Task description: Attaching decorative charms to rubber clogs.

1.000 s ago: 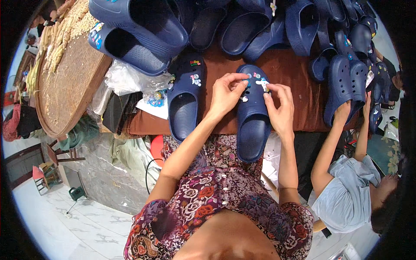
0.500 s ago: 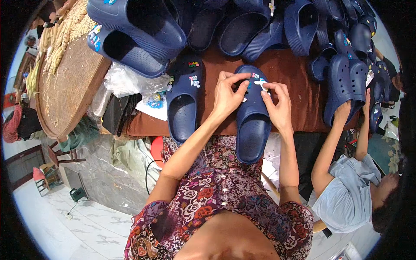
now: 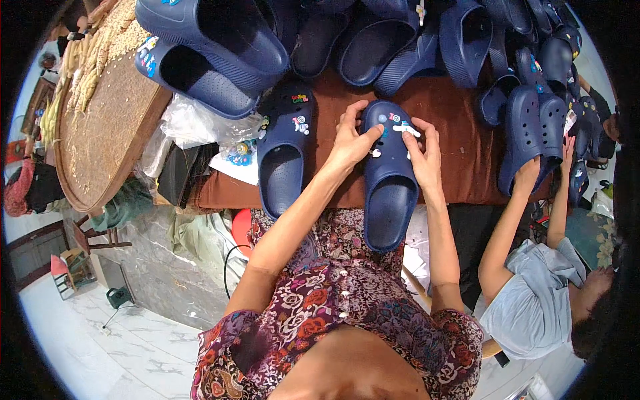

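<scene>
A navy blue clog lies in front of me at the table's edge, its toe pointing away. Small cartoon charms dot its upper, among them a white one near the toe. My left hand grips the clog's left side, thumb on top by the charms and fingers along the edge. On the other side my right hand holds it likewise, its thumb just below the white charm. Left of this clog lies a second navy clog with a white charm and a small colourful one; neither hand touches it.
Many navy clogs are heaped along the far side of the brown-covered table. At left are clear plastic bags and a round tray with grains. A co-worker's hands hold a clog pair at right.
My fingers have moved apart from the white charm and spread to the clog's two sides. The charm now sits flatter on the upper. The clog has hardly moved.
</scene>
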A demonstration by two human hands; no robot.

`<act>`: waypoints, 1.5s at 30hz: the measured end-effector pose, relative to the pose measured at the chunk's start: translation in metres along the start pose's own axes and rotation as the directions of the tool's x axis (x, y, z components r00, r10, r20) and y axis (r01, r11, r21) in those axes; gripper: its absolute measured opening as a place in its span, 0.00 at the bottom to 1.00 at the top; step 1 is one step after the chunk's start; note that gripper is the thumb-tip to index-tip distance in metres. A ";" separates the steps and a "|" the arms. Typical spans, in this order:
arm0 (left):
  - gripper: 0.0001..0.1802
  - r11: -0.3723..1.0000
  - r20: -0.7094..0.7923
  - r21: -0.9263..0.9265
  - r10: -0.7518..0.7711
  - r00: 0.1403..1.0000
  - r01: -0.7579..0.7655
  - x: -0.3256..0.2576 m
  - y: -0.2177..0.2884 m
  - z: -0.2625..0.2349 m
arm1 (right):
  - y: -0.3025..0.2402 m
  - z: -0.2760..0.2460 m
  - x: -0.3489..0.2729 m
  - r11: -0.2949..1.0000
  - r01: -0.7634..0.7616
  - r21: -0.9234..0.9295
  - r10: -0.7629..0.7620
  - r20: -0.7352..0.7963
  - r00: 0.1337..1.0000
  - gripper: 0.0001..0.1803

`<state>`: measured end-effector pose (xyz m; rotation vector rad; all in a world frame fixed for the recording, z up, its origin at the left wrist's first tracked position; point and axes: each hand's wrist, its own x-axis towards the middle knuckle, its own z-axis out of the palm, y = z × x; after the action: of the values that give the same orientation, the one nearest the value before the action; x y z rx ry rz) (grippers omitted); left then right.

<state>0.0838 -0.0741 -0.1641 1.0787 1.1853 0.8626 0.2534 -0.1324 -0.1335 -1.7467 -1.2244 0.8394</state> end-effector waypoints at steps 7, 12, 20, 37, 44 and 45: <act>0.39 0.982 -0.031 0.190 0.013 0.999 -0.007 -0.006 0.014 0.006 | -0.002 0.003 -0.004 0.997 0.026 -0.070 -0.029 -0.038 0.999 0.23; 0.37 0.993 -0.016 0.112 0.042 0.999 -0.040 0.001 0.006 0.005 | -0.004 0.003 -0.002 0.996 0.009 -0.088 -0.011 -0.023 1.000 0.23; 0.34 0.998 -0.013 -0.061 -0.025 1.000 0.024 -0.012 0.006 -0.001 | 0.000 0.002 -0.008 0.984 -0.061 0.165 0.059 0.015 0.998 0.22; 0.34 0.986 -0.001 -0.050 0.157 0.988 -0.157 -0.112 0.004 -0.016 | 0.002 0.003 -0.036 0.948 -0.061 0.312 0.046 0.053 0.998 0.20; 0.30 0.984 -0.083 -0.143 0.096 0.992 -0.107 -0.097 0.005 -0.029 | 0.003 0.004 -0.039 0.977 -0.042 0.207 0.029 0.066 0.997 0.19; 0.29 0.987 -0.113 -0.095 0.120 0.986 -0.131 -0.094 0.009 -0.028 | -0.002 0.002 -0.038 0.992 0.015 0.128 -0.020 0.037 0.999 0.19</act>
<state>0.0381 -0.1545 -0.1302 1.0430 1.1578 1.0797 0.2392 -0.1676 -0.1301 -1.6218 -1.1827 0.9241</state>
